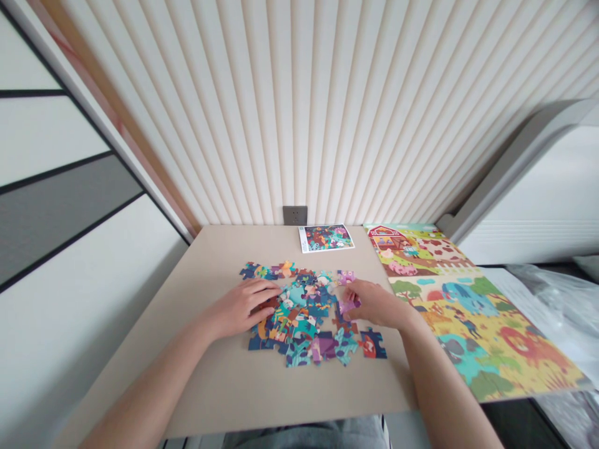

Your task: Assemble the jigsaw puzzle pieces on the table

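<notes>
- Purple piece (349, 305) pinched in right hand (377, 304), thumb + index fingers narrow on it, low over bench (219, 380), at right edge of loose pieces (299, 318).
- Left hand (246, 307) flat, fingers spread, resting on pile's left side.
- Risk, imo: light pinch could drop piece; left palm sliding could shove joined bits apart.
- Picture card (326, 237) well apart, by wall.

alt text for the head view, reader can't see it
Two hands over a scatter of colourful jigsaw pieces on a beige table: the left hand rests flat on them, the right hand pinches a purple piece. A small picture card lies by the wall, a large animal picture at the right.
</notes>
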Demonstrator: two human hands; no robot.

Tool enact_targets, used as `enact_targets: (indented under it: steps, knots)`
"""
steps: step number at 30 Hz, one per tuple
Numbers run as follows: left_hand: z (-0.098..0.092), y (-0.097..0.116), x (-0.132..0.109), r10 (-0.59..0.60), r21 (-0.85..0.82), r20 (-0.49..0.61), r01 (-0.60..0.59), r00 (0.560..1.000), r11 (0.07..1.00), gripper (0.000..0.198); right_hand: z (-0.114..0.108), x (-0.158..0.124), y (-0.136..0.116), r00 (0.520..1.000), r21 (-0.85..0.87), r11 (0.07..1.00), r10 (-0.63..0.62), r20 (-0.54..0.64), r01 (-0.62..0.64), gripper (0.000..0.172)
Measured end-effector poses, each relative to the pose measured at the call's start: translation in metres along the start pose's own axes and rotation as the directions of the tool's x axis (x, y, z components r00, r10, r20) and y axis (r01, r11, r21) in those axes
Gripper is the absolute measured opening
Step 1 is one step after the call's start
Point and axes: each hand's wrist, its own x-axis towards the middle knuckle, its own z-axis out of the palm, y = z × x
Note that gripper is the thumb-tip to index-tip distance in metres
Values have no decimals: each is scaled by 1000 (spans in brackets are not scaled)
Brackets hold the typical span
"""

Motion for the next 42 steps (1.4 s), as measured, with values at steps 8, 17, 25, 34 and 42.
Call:
enact_targets:
  steps: [8, 17, 25, 34, 42]
  knots:
    - [0, 0, 0, 2, 2, 3, -2, 1000, 1000, 37, -17, 2, 6, 987, 213, 976, -6, -163, 41, 20]
    - [3, -3, -1, 10, 15, -13, -10, 1000, 1000, 38, -12, 16, 20, 905, 587, 783, 73, -418, 208, 53]
    - [1, 0, -1, -10, 7, 1, 10, 1000, 1000, 38, -11, 20, 28, 881, 647, 725, 122, -458, 236, 50]
    - [-1, 2, 0, -17, 14, 18, 16, 1000, 1000, 37, -11, 26, 34, 767, 583, 767, 197, -611, 267, 55]
    - [2, 0, -1, -9, 3, -7, 9, 1000, 1000, 37, -14, 26, 39, 698, 559, 801, 275, -661, 213, 38]
